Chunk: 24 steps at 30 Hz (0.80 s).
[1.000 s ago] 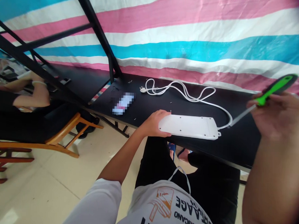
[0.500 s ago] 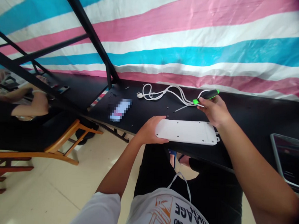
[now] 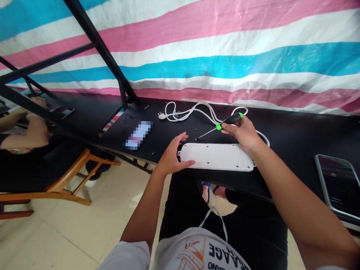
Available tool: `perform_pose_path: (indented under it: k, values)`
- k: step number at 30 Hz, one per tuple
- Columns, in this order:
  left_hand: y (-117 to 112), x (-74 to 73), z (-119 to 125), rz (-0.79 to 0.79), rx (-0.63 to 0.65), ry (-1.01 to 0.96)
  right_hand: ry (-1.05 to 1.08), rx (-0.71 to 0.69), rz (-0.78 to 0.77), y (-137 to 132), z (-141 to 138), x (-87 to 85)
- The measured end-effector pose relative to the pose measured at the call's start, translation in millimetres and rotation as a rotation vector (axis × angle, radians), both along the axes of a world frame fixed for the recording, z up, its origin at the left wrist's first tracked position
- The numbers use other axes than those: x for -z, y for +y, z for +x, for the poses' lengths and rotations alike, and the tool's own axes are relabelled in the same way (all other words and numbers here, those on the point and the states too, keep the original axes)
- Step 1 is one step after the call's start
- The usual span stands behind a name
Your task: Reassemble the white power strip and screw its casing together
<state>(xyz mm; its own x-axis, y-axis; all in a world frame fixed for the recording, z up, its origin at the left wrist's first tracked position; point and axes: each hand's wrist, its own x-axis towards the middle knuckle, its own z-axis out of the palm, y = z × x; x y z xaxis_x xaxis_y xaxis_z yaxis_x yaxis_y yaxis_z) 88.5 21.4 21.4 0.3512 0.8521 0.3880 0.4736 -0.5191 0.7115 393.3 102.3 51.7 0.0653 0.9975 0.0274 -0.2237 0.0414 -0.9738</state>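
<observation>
A white power strip [image 3: 217, 156] lies underside up along the front edge of the black table, with screw holes showing. At its left end, my left hand [image 3: 172, 155] has its fingers spread, the thumb resting near the strip's front edge. My right hand [image 3: 242, 131] grips a black and green screwdriver [image 3: 230, 120] above the strip's far right side. The screwdriver's tip reaches a tiny screw [image 3: 197, 139] on the table behind the strip. Another small screw [image 3: 195, 129] lies just beyond. The white cord [image 3: 186, 117] loops behind, ending in a plug [image 3: 162, 116].
A phone with a blurred screen [image 3: 139, 135] lies left on the table [image 3: 289, 143]; another phone [image 3: 340, 186] lies right. A black metal frame [image 3: 97, 44] stands at left, before a striped sheet [image 3: 231, 41]. Another person's arm [image 3: 38, 133] and a wooden chair [image 3: 67, 174] are farther left.
My right hand has brought the screwdriver tip left and down to the small screw. My left hand has loosened from the strip's end and its fingers have spread.
</observation>
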Motion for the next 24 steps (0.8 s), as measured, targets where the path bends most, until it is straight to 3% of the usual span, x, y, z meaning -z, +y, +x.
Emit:
perform_pose_path:
  k: [7,16,24]
  values:
    - [0,-1.1,1,-0.02,-0.023,-0.012,0.075,0.011,0.023,0,0,-4.9]
    - [1,-1.7,0,-0.021,-0.01,0.0,0.192,0.108,0.068,1,13,-26.1]
    - [1,-11.3,3,-0.072,0.033,0.191,0.281,0.214,0.021,7,34,-35.8]
